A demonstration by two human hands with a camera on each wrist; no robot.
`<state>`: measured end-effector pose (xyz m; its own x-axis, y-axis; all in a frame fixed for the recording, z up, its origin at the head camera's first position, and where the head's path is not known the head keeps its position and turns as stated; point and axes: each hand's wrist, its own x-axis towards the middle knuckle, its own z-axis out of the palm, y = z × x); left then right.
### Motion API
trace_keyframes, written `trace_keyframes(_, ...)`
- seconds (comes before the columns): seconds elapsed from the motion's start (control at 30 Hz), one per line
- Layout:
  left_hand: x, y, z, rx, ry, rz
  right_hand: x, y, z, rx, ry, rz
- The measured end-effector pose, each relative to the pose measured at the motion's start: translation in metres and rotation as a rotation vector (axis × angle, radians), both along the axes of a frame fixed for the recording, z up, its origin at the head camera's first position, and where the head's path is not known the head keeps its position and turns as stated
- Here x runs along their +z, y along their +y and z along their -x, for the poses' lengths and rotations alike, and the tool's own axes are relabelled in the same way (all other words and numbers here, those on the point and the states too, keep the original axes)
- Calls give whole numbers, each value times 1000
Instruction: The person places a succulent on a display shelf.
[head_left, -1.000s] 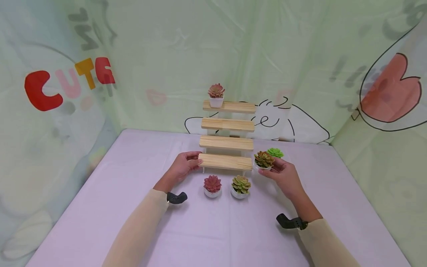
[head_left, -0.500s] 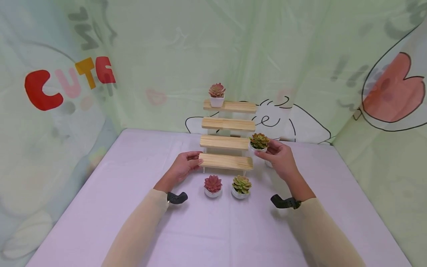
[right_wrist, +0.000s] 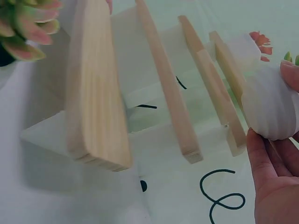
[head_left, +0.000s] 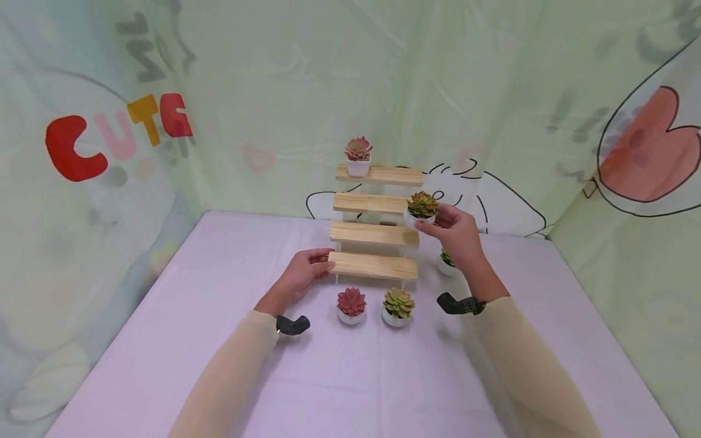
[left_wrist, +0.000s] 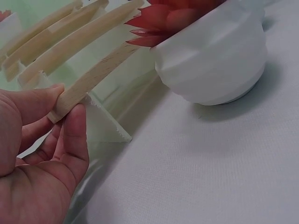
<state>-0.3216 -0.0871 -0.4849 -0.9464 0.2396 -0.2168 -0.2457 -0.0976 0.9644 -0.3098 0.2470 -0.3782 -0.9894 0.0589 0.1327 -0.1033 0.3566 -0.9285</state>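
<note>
A tiered wooden shelf stand point(head_left: 375, 233) rises at the back of the table. My left hand point(head_left: 301, 274) pinches the left end of its lowest plank point(left_wrist: 88, 77) between thumb and fingers. In my right hand point(head_left: 459, 234) is a brownish-green potted succulent point(head_left: 421, 208), gripped by its white pot point(right_wrist: 271, 105). It is raised beside the right end of the second plank from the top, overlapping it in the head view. On the top plank, at the left, stands a pink succulent in a square white pot point(head_left: 358, 163).
In front of the stand sit a red succulent point(head_left: 351, 304) and a yellow-green succulent point(head_left: 398, 305), both in round white pots. A bright green succulent point(head_left: 447, 261) stands right of the stand, partly behind my right arm. A printed curtain point(head_left: 274, 109) hangs behind the table.
My right hand has lifted the brownish-green succulent from beside the lowest plank up to the second plank from the top, slightly leftward. My left hand has kept its hold on the lowest plank.
</note>
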Motion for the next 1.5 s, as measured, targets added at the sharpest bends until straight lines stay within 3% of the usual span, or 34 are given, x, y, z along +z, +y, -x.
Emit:
trace_keyframes(0.13,-1,0,-1,-2,-5,5,7,-2,9,-11,5,-32)
trace_keyframes(0.5,-1,-4,-1,11,-4,10,29,-13,39,-1,75,5)
trace_keyframes(0.93,-1,-1,-4,10,6,11,62,-20,68,28,30,-46)
trace_keyframes(1.5,1,0,-3,0,-9,3,62,-23,92,-1,10,-37)
